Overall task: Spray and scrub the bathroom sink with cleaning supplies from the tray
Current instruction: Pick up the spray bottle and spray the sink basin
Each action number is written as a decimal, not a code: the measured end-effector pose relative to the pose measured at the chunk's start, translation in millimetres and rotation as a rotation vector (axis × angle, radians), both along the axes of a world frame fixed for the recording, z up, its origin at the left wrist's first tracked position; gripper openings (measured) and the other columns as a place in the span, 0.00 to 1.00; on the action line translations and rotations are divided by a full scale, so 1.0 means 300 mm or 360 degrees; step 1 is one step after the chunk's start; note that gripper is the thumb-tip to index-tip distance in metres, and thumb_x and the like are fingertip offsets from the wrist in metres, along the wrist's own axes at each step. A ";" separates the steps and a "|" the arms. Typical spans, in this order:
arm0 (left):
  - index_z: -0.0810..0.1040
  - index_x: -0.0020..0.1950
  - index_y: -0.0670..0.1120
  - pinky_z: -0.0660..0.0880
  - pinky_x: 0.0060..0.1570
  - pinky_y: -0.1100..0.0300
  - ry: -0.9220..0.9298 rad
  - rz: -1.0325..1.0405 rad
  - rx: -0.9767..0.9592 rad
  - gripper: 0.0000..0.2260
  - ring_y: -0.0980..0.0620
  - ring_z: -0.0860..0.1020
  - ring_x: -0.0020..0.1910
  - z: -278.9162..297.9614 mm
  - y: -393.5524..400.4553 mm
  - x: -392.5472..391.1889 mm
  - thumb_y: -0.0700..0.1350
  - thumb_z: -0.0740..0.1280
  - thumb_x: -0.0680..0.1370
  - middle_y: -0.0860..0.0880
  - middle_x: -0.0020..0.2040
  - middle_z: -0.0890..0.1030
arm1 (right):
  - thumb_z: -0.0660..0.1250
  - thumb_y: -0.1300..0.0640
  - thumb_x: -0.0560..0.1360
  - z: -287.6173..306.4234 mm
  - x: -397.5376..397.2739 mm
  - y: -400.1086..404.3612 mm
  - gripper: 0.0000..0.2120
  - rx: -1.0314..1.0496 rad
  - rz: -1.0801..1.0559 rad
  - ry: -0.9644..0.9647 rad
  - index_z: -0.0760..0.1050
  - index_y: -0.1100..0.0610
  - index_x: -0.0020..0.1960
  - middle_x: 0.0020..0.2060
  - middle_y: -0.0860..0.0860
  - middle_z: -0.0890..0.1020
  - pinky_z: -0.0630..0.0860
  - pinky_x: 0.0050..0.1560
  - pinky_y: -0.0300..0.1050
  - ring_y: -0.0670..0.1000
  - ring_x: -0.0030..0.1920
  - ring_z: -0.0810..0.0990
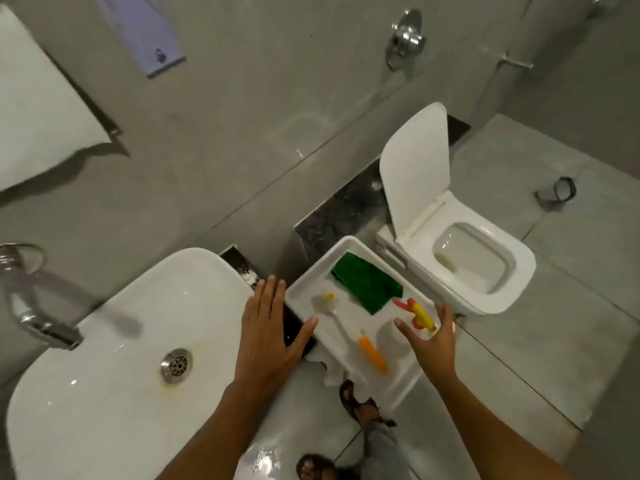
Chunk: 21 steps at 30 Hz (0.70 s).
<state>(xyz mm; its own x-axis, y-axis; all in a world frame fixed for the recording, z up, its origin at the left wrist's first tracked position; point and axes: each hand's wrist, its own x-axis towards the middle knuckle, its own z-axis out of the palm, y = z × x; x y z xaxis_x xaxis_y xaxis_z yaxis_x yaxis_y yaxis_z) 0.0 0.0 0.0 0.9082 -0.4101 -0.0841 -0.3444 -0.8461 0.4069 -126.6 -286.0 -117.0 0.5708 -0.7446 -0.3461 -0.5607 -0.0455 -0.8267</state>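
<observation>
While left hand (pixel 268 327) hovers flat, right hand (pixel 433 337) — seemingly — reaches tray (pixel 311 282).

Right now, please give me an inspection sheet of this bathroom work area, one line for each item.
Surface: white sink, basin bare, brownish stain around the drain.
Job's things: white tray holding a green cloth, an orange-handled brush, a spray bottle with a red and yellow head.
Clutter: nothing seen.
Grippers: left hand open at the tray's left rim; right hand open at the spray bottle.
Cables: nothing seen.
Surroundings: tap, toilet with lid up, grey tiles.
</observation>
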 end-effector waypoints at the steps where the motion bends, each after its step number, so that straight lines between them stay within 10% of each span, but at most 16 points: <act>1: 0.56 0.89 0.48 0.52 0.87 0.42 0.0032 -0.0031 0.0049 0.42 0.49 0.46 0.89 -0.017 0.003 0.003 0.73 0.56 0.83 0.49 0.90 0.52 | 0.83 0.45 0.69 -0.029 0.006 0.002 0.51 0.0046 -0.0046 0.0001 0.59 0.50 0.84 0.78 0.53 0.72 0.74 0.73 0.61 0.59 0.76 0.74; 14: 0.60 0.87 0.45 0.55 0.86 0.41 -0.0130 -0.0009 0.0141 0.38 0.51 0.45 0.90 -0.121 0.015 0.015 0.69 0.57 0.84 0.48 0.89 0.55 | 0.71 0.54 0.82 -0.168 0.168 0.026 0.11 -0.0033 -0.0252 -0.0090 0.84 0.59 0.60 0.49 0.47 0.84 0.79 0.59 0.38 0.50 0.52 0.81; 21: 0.61 0.87 0.45 0.53 0.86 0.44 -0.0147 0.0004 0.0121 0.37 0.49 0.48 0.90 -0.113 0.009 0.016 0.68 0.57 0.85 0.48 0.89 0.56 | 0.69 0.53 0.83 -0.080 0.228 0.062 0.12 -0.0133 -0.0108 -0.0295 0.80 0.62 0.49 0.47 0.59 0.79 0.78 0.50 0.42 0.50 0.45 0.80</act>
